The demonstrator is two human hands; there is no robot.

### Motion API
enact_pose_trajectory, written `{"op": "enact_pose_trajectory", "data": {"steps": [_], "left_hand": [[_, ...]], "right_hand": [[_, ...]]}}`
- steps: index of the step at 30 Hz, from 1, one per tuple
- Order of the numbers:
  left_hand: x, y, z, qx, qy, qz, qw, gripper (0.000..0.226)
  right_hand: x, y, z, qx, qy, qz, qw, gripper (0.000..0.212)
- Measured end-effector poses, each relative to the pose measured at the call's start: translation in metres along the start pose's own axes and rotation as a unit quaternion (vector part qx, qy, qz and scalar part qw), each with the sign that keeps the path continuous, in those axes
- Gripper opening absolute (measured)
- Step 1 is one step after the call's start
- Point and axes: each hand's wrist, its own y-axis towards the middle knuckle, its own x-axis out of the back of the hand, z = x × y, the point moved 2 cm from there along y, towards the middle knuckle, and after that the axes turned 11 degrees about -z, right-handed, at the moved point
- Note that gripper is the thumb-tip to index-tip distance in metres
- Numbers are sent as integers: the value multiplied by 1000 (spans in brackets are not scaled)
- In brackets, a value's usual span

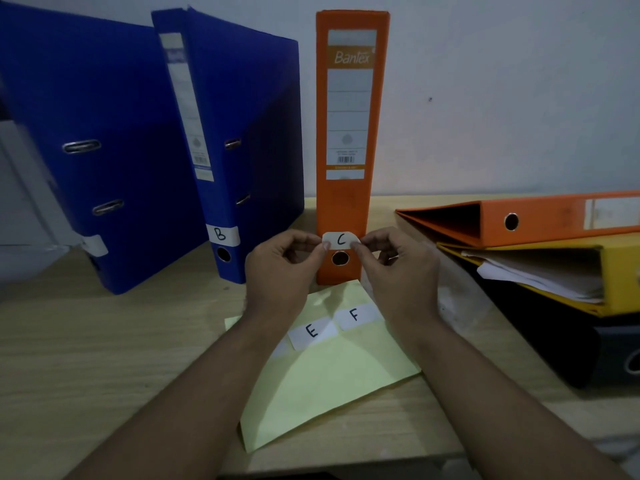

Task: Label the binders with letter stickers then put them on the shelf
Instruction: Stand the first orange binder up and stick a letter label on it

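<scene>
Dim, bluish light; soft focus; wide-angle bending at edges.

A desk (384,216) gap separates the orange binder (349,133) from the binder stack (547,220).

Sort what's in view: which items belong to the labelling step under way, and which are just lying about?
In use: C sticker, pinched by left hand and right hand; upright orange binder; sticker sheet.
Idle: B-labelled blue binder; second blue binder; flat orange binder; yellow binder; black binder.
</scene>
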Motion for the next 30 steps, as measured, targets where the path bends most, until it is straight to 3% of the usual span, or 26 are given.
{"op": "enact_pose_trajectory", "data": {"steps": [10, 17, 21, 24, 30], "left_hand": [[2, 2, 0, -10, -2, -26, 1000, 27], [1, 0, 0, -15, 12, 16, 1000, 33], [-1, 1, 0, 27, -27, 71, 997, 63], [-7, -1, -2, 27, -45, 104, 993, 64], [-10, 7, -1, 49, -77, 76, 993, 52]], "right_hand": [[1, -1, 1, -6, -10, 5, 1000, 15], [2, 0, 5, -63, 22, 16, 998, 23], [-2, -2, 4, -122, 68, 83, 987, 54], [-7, -6, 4, -212, 146, 129, 958, 80], [-7, -2, 2, -215, 148, 115, 958, 37]]}}
